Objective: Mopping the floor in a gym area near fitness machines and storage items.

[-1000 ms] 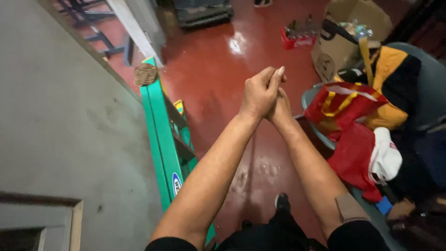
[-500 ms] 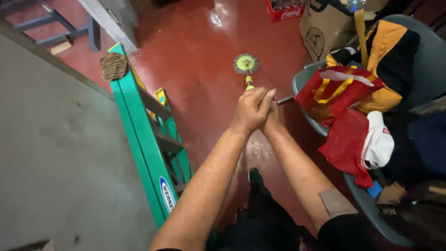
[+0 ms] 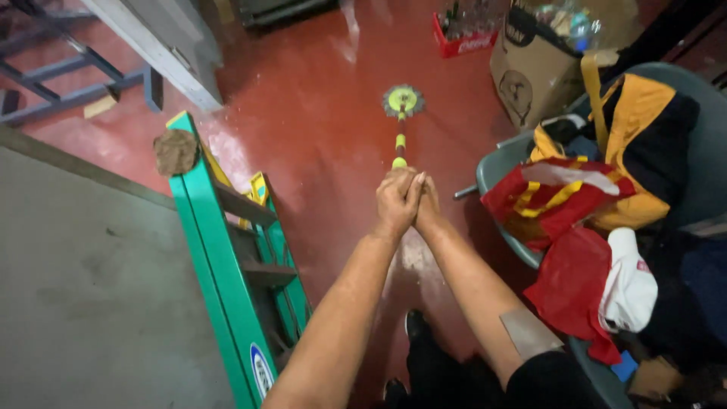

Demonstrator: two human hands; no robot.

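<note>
Since half a second ago my view has tipped further down and the yellow-green brush head (image 3: 403,101) now sits further up the red floor (image 3: 318,144), its whole stick (image 3: 399,144) showing past my knuckles. My left hand (image 3: 397,201) and right hand (image 3: 429,206) are pressed together, both grips clamped on the near end of the stick, arms stretched straight ahead. The brush head rests on the floor, well apart from the green ladder (image 3: 227,265) on my left. On my right a grey chair (image 3: 693,121) carries red and yellow clothes (image 3: 564,201) and a white cap (image 3: 628,282). A cardboard box (image 3: 530,72) stands beyond.
</note>
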